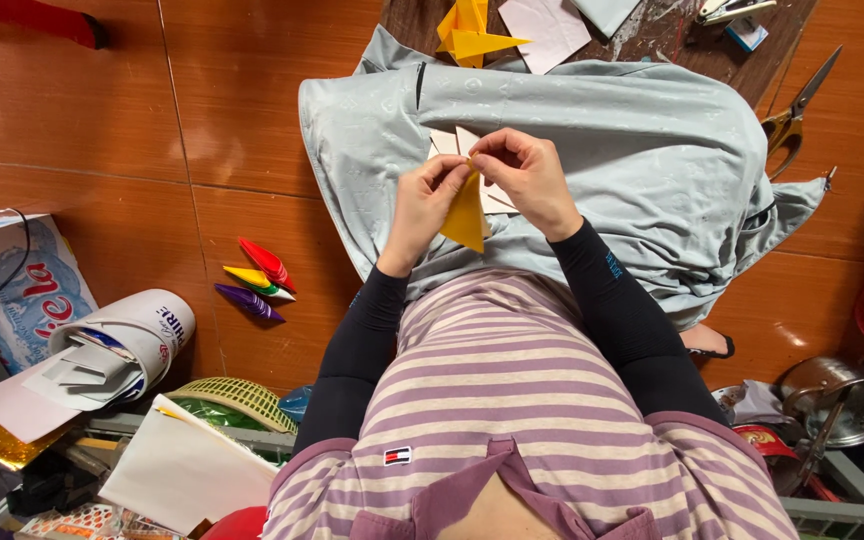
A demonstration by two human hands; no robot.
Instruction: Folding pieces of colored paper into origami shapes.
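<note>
Shirt: striped purple and white shirt (512,400) with dark long sleeves, nearest the camera.
Left hand: left hand (424,205) pinched shut on the upper edge of the yellow paper (466,215), fingertips meeting those of the other hand.
Right hand: right hand (527,178) closed on the same top edge, thumb and forefinger gripping the paper's tip.
Paper: a yellow folded triangle, point down, held between both hands above the lap.
Lap: pale grey cloth (632,140) spread over the knees, white sheets (452,142) lying on it just behind the hands.
Floor, left: three folded paper pieces (255,278), red, yellow and purple, lying close together on the brown tile floor (232,100).
Floor, right: scissors (797,112) at the cloth's edge.
Far: folded yellow shape (470,32) on the dark tabletop (672,35), beside a pink sheet (544,28).
</note>
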